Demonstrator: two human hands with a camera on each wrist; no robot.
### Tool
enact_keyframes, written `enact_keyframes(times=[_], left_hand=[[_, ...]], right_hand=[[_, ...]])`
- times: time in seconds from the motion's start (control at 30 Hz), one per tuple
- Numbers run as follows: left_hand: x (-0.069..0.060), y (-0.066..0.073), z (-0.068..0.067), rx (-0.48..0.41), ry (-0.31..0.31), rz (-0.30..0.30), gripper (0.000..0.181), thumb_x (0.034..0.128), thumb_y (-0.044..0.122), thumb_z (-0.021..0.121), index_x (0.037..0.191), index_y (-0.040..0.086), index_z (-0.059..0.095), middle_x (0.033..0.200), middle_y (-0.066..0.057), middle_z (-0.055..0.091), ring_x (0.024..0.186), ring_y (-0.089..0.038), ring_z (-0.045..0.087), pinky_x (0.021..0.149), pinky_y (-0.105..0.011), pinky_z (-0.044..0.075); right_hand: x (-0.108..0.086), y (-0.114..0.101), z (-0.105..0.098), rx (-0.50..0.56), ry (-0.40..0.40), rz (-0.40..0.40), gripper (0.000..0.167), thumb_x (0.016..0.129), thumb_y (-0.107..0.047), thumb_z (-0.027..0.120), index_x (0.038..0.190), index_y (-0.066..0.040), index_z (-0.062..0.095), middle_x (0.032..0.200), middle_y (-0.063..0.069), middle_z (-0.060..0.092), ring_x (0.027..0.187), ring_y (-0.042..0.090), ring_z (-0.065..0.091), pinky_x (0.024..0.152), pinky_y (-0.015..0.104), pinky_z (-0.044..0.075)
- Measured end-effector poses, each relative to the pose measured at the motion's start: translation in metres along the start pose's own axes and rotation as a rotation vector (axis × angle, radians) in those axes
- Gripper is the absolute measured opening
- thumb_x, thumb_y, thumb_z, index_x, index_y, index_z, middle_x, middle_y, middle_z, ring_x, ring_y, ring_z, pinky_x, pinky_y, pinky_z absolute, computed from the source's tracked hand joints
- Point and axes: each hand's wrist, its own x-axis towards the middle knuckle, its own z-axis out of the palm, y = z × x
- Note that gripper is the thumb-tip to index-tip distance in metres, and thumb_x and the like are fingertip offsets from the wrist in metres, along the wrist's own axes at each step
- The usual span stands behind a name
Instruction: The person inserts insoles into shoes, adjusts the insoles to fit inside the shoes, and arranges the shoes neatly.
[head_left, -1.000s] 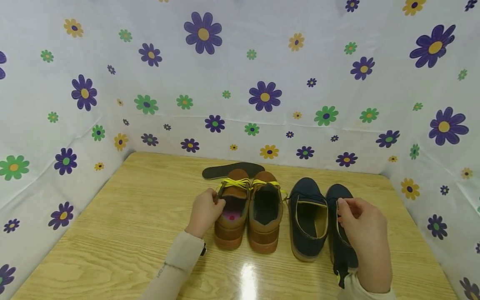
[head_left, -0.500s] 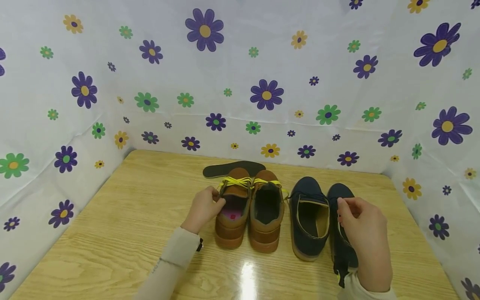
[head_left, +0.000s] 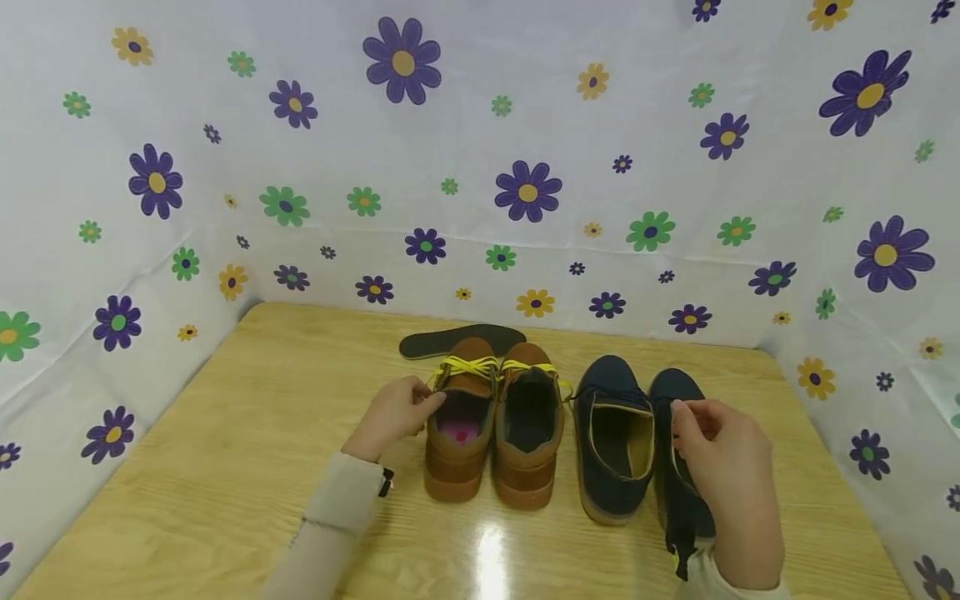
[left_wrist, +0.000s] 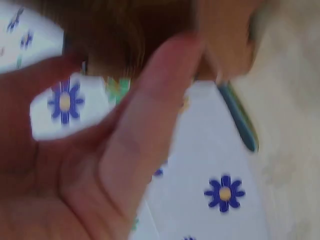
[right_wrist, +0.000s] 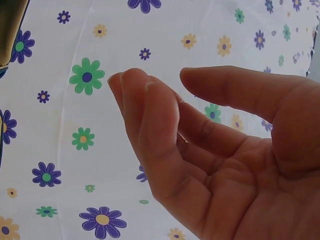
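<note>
Beside the left brown shoe (head_left: pixel 453 467), my left hand (head_left: pixel 390 417) has its thumb by the rim of the opening. In the blurred left wrist view the thumb (left_wrist: pixel 150 110) and fingers stand apart, with brown shoe surface beyond them. The second brown shoe (head_left: pixel 525 479) stands alongside; both have yellow laces. My right hand (head_left: pixel 731 483) hovers over the far-right navy shoe (head_left: pixel 678 385), partly hiding it. Its fingers are loosely curled, with a gap to the thumb and nothing held in the right wrist view. The other navy shoe (head_left: pixel 613 492) stands between the pairs.
A dark insole (head_left: pixel 427 344) lies on the wooden table (head_left: pixel 247 467) behind the brown shoes. White cloth (head_left: pixel 450 150) with flower prints encloses the back and both sides.
My left wrist and forearm have shifted left and slightly away from the brown shoe, with the thumb still by its opening. My right hand and the shoes have stayed in place.
</note>
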Motion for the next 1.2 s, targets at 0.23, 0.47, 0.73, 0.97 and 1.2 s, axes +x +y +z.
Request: enact_keyframes(times=[0.23, 0.47, 0.73, 0.97, 1.2], left_hand=[[0.020, -0.019, -0.047, -0.093, -0.241, -0.043, 0.037, 0.0980, 0.024, 0.056, 0.111, -0.009, 0.062, 0.096, -0.019, 0.065, 0.071, -0.021, 0.065, 0.065, -0.034, 0.056], [0.059, -0.037, -0.040, -0.048, 0.041, -0.028, 0.027, 0.0977, 0.011, 0.053, 0.113, -0.010, 0.060, 0.109, -0.027, 0.062, 0.088, -0.033, 0.064, 0.076, -0.039, 0.054], [0.087, -0.048, -0.015, 0.253, 0.178, -0.116, 0.043, 0.0942, 0.009, 0.056, 0.131, -0.012, 0.047, 0.132, -0.032, 0.048, 0.121, -0.047, 0.047, 0.098, -0.054, 0.042], [0.113, -0.043, -0.011, 0.504, 0.066, 0.018, 0.052, 0.0933, 0.011, 0.061, 0.137, -0.011, 0.043, 0.135, -0.031, 0.048, 0.124, -0.045, 0.046, 0.103, -0.053, 0.037], [0.122, -0.045, -0.007, 0.589, 0.044, 0.024, 0.041, 0.0825, 0.005, 0.070, 0.117, -0.011, 0.055, 0.110, -0.029, 0.060, 0.102, -0.044, 0.058, 0.087, -0.054, 0.047]], right_hand=[[0.001, 0.000, -0.001, 0.004, -0.001, 0.024, 0.038, 0.099, -0.028, 0.052, 0.113, 0.006, 0.063, 0.095, 0.018, 0.068, 0.075, 0.018, 0.065, 0.059, 0.015, 0.047], [-0.001, 0.005, -0.002, 0.003, -0.016, 0.055, 0.040, 0.099, -0.031, 0.052, 0.113, 0.005, 0.063, 0.095, 0.016, 0.068, 0.075, 0.017, 0.066, 0.060, 0.017, 0.050], [-0.001, 0.006, 0.003, 0.006, -0.016, 0.076, 0.037, 0.099, -0.029, 0.053, 0.113, 0.004, 0.063, 0.094, 0.016, 0.068, 0.076, 0.019, 0.066, 0.061, 0.022, 0.052], [0.003, 0.004, 0.004, -0.013, -0.014, 0.073, 0.038, 0.099, -0.029, 0.052, 0.114, 0.005, 0.063, 0.095, 0.017, 0.068, 0.078, 0.022, 0.067, 0.068, 0.033, 0.055], [0.007, 0.003, 0.003, -0.030, -0.006, 0.068, 0.038, 0.099, -0.028, 0.052, 0.113, 0.005, 0.063, 0.094, 0.017, 0.067, 0.078, 0.023, 0.068, 0.068, 0.035, 0.055]])
